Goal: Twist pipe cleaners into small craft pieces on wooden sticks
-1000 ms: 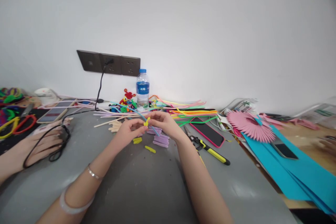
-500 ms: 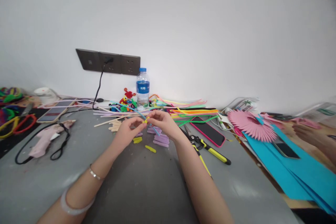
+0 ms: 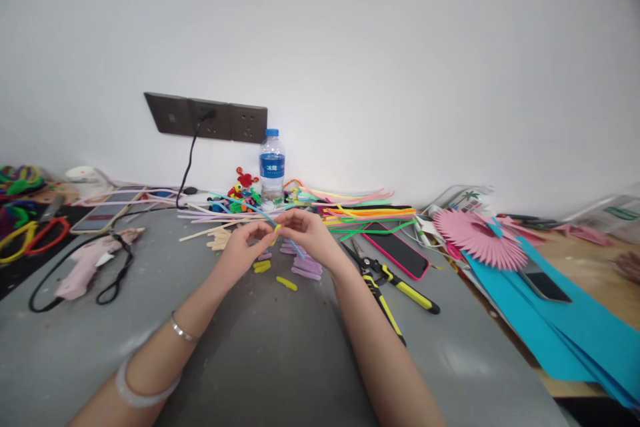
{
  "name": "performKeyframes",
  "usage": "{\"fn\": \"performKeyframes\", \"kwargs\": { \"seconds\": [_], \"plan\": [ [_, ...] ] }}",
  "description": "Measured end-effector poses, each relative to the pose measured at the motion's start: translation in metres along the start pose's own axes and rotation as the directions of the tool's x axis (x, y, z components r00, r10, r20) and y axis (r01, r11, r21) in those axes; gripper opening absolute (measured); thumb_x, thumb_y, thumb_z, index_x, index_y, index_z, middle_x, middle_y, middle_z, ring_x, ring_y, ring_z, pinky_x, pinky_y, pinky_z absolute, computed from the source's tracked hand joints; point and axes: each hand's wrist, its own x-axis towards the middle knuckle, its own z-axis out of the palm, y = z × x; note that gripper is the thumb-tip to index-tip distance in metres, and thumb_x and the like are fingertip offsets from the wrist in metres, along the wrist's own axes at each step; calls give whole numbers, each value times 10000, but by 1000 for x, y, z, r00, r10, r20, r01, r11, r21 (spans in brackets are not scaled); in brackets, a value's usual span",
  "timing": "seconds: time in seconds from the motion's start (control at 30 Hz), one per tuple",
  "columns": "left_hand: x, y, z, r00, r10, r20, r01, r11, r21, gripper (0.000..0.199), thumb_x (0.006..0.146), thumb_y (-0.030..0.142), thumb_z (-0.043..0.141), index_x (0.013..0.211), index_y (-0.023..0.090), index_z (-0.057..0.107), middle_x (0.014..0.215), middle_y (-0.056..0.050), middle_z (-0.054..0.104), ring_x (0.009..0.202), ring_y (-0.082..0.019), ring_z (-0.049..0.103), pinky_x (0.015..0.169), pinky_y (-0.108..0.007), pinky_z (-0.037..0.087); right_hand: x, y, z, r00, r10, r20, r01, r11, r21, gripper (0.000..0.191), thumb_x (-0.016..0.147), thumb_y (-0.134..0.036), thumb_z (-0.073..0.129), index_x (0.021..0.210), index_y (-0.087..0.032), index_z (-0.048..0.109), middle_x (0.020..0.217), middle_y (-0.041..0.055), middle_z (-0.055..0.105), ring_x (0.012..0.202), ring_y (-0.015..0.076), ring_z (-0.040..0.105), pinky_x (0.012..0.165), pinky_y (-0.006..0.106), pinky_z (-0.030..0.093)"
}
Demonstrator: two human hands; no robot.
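My left hand (image 3: 245, 248) and my right hand (image 3: 309, 235) meet above the table, fingertips pinched together. Between them is a small yellow pipe cleaner piece (image 3: 277, 231), held against a long blue pipe cleaner (image 3: 250, 205). The blue one slants from upper left, passes behind my fingers and comes out below. Just under my hands lie folded purple pipe cleaner pieces (image 3: 307, 267), several yellow folded pieces (image 3: 261, 267) and a single yellow one (image 3: 287, 283). My fingers partly hide where yellow and blue touch.
Yellow-black pliers (image 3: 400, 285) and a pink-cased phone (image 3: 397, 252) lie right of my hands. A water bottle (image 3: 272, 170) stands behind. At left is a pink glue gun (image 3: 80, 267) with its cord. Blue paper (image 3: 545, 327) lies right; part of another person's hand (image 3: 629, 265) shows.
The yellow piece between my fingertips has tilted more upright; my hands stay in nearly the same place. At the right, the other person's hand has drawn away toward the frame's edge.
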Motion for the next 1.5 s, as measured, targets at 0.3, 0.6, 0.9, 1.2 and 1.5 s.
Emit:
{"fn": "performKeyframes", "kwargs": {
  "seconds": [0.3, 0.6, 0.9, 1.2, 1.5],
  "plan": [
    [1, -5, -1, 993, 36, -109, -43, 997, -63, 299, 750, 406, 759, 913, 187, 637, 814, -6, 630, 690, -139, 596, 549, -214, 466, -1, -7, -1, 993, 46, -109, -31, 990, 135, 274, 681, -374, 814, 771, -189, 633, 738, -19, 643, 662, 116, 571, 631, 249, 451],
    [3, -6, -3, 975, 200, -99, -181, 968, 172, 152, 828, 338, 655, 867, 194, 685, 862, -33, 668, 741, -165, 605, 580, -233, 465, -2, -3, 1, 998, 61, 10, -61, 997, -53, 255, 711, -358, 768, 851, -165, 678, 802, 12, 675, 706, 137, 593, 698, 285, 449],
    [5, -11, -1, 944, 174, -279, -206, 975, -86, 217, 799, 404, 705, 838, 195, 667, 892, -40, 642, 779, -167, 592, 593, -234, 481, 2, -1, 4, 991, 95, -97, -88, 993, 74, 314, 670, -436, 781, 715, -187, 595, 667, -42, 550, 609, 102, 459, 583, 244, 339],
    [3, 1, 2, 964, -5, -266, -92, 932, -350, 336, 711, 456, 795, 851, 191, 642, 696, 29, 579, 600, -109, 537, 566, -221, 451, 4, 0, 9, 974, 210, -88, -152, 889, 432, 389, 537, -357, 893, 743, -190, 608, 724, -34, 596, 639, 100, 547, 573, 222, 363],
    [2, -1, 1, 998, 10, -69, -22, 985, -171, 312, 776, 476, 728, 817, 190, 610, 649, 35, 560, 579, -116, 534, 561, -228, 429, 4, 1, 5, 974, 224, -38, -178, 857, 484, 343, 567, -331, 890, 770, -191, 651, 717, -42, 612, 601, 81, 506, 548, 214, 378]
  ]
}}
